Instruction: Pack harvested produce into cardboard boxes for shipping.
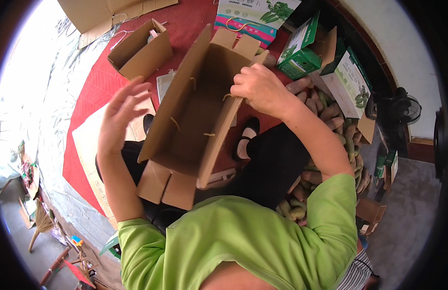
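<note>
An open cardboard box [183, 121] rests tilted between my knees, its flaps folded outward and its inside bare brown. Loops of yellowish cord [174, 123] poke through both long walls. My right hand [257, 88] is closed at the top of the right wall, beside one cord loop [227, 96]; whether the fingertips grip the cord or only the cardboard edge I cannot make out. Left of the box, my left hand [122, 113] is raised in the air, fingers apart and slightly blurred, holding nothing.
A smaller open carton [140, 50] stands on the red mat [95, 82] at far left. Several long tubers or gourds [330, 113] are heaped at my right, near green-and-white cartons [301, 50]. A black fan [405, 107] stands by the wall. A straw broom [41, 220] lies at lower left.
</note>
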A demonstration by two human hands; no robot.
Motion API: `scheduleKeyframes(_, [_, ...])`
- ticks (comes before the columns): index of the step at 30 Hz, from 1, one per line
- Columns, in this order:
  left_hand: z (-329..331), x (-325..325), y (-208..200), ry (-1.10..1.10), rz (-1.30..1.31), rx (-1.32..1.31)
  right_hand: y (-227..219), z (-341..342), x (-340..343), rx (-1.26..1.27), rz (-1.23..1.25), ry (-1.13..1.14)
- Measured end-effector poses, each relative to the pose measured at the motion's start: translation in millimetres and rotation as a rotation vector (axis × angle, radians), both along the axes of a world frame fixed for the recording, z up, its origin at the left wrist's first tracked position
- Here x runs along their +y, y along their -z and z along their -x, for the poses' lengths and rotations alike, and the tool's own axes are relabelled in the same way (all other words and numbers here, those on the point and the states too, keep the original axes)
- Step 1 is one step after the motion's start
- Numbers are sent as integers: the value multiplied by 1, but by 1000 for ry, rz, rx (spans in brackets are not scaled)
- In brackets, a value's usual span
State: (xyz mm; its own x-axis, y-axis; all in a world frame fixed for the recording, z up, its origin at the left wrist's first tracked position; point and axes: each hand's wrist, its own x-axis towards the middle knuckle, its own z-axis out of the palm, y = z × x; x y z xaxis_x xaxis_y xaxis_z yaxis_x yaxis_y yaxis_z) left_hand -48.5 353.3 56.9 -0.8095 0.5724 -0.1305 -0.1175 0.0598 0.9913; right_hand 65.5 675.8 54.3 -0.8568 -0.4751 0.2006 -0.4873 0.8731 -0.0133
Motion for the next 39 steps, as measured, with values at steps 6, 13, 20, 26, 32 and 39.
scheduleKeyframes(6, [21, -53, 1, -438, -84, 114, 10, -11, -13, 21, -9, 85])
scheduleKeyframes(13, [13, -47, 2, -788, 49, 470, 31, 12, -45, 125, 89, 179])
scheduleKeyframes(20, [-10, 5, 0, -135, 391, 943, 37, 36, -44, 130, 130, 287])
scheduleKeyframes(26, [-31, 46, 5, 132, 801, 1054, 29, 24, -5, 46, 103, 410])
scheduleKeyframes(32, [-29, 67, 3, 116, 1044, 981, 22, 2, -1, 8, 36, 381])
scheduleKeyframes(39, [-42, 86, 13, 209, 1046, 1047, 21, -32, 15, -29, 54, 468])
